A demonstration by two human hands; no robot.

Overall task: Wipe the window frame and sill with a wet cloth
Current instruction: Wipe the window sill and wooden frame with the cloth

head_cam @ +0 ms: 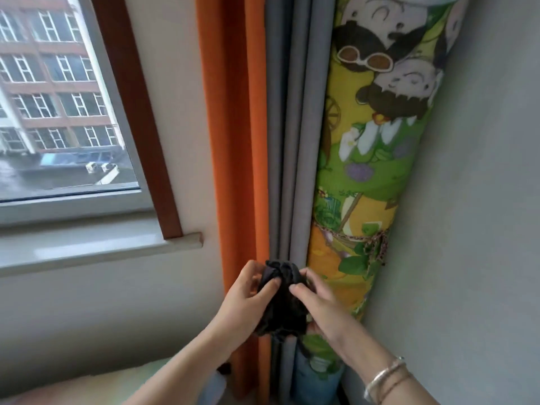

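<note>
A dark bunched cloth (pixel 282 299) hangs between my two hands in front of the curtains, below and to the right of the window. My left hand (pixel 248 296) grips its left side with thumb and fingers. My right hand (pixel 318 299) pinches its right side. The pale stone sill (pixel 87 247) runs along the left, with its end near the orange curtain. A brown wooden frame strip (pixel 137 112) borders the window on the right, and a grey inner frame (pixel 73 206) surrounds the glass.
An orange curtain (pixel 233 141) and grey curtains (pixel 292 141) hang right of the window. A rolled cartoon-print mat (pixel 371 141) leans in the corner against the grey wall (pixel 482 200). A blue water bottle (pixel 318 381) stands at its foot.
</note>
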